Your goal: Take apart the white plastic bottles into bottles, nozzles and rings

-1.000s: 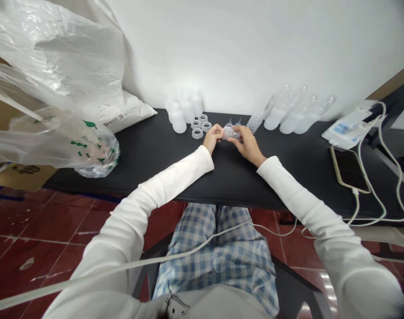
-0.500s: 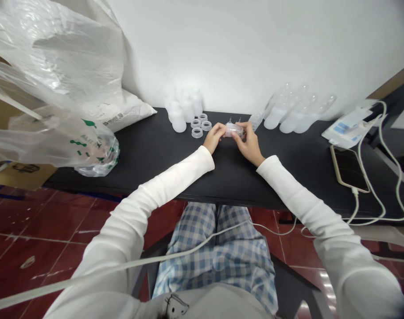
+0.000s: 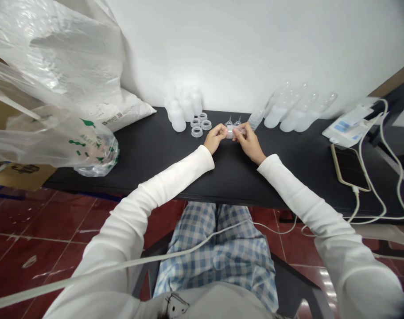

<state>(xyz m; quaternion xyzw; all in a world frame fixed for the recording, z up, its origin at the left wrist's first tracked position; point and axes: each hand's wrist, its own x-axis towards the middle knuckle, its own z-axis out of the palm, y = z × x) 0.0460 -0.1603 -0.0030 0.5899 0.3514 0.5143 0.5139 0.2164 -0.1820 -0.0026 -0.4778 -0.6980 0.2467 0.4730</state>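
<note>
My left hand (image 3: 215, 138) and my right hand (image 3: 249, 141) meet at the middle of the black table (image 3: 149, 164). Their fingertips pinch a small translucent plastic piece (image 3: 231, 131), mostly hidden by the fingers. Just behind it stand two clear pointed teats (image 3: 229, 122), close to my fingers but apart from them. Several translucent plastic rings (image 3: 197, 132) lie to the left of my left hand. Behind the rings is a group of frosted plastic bottles (image 3: 177, 118).
Several clear bottles (image 3: 281, 108) lean against the white wall (image 3: 255, 48) at the back right, with a smaller one (image 3: 255, 119) near my right hand. A phone (image 3: 350, 168) lies on charging cables at the right. A plastic bag (image 3: 89, 148) sits at the left.
My hands have drawn closer together, and my fingers now cover more of the translucent piece. The objects on the table have not visibly moved.
</note>
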